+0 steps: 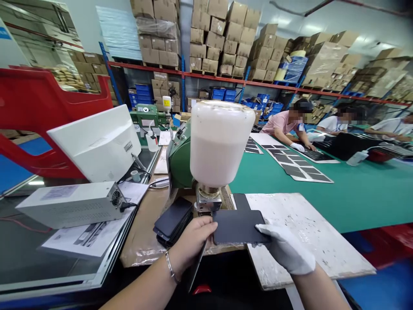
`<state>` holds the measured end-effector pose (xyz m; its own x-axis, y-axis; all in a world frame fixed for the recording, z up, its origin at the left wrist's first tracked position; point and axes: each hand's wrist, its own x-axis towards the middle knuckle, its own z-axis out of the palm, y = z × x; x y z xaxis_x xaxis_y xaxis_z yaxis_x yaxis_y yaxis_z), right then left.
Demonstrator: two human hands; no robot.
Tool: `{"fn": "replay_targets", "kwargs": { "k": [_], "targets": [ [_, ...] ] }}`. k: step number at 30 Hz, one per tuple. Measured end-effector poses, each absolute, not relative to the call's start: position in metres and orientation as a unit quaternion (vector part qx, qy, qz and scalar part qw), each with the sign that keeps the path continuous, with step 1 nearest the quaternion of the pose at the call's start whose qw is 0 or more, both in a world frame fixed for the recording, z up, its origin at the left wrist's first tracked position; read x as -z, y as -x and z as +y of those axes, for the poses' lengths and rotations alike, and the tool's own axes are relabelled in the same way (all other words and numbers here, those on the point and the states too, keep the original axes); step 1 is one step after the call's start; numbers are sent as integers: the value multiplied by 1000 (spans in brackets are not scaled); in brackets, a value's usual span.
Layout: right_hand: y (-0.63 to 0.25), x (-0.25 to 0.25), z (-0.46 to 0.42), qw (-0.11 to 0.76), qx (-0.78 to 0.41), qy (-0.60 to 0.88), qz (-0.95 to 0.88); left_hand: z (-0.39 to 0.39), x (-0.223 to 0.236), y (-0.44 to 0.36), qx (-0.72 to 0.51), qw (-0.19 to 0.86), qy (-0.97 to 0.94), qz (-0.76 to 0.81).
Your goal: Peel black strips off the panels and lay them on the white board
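A flat black panel (238,226) lies level under the metal nozzle (208,201) of a green machine (179,161) that carries a white jar (219,142) of white liquid. My bare left hand (192,243), with a bracelet at the wrist, grips the panel's left edge. My right hand (285,247), in a white glove, pinches its right edge. A stack of black panels (172,219) lies just left of my left hand.
A white worn board (309,232) lies on the green table (355,193) under my right hand. A grey box (71,202) and a white monitor (97,144) stand at left. Several seated people work on black sheets (300,165) at the far right. Shelves of cartons fill the back.
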<state>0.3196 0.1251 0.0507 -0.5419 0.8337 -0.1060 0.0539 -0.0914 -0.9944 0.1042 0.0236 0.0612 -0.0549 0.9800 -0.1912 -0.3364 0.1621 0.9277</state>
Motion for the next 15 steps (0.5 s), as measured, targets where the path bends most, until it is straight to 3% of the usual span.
{"fn": "replay_targets", "kwargs": {
  "k": [5, 15],
  "targets": [
    [-296, -54, 120, 273, -739, 334, -518, 10, -63, -89, -570, 582, -333, 475],
    [-179, -89, 51, 198, -809, 161, -529, -86, -62, 0, -624, 442, -282, 580]
  ]
}}
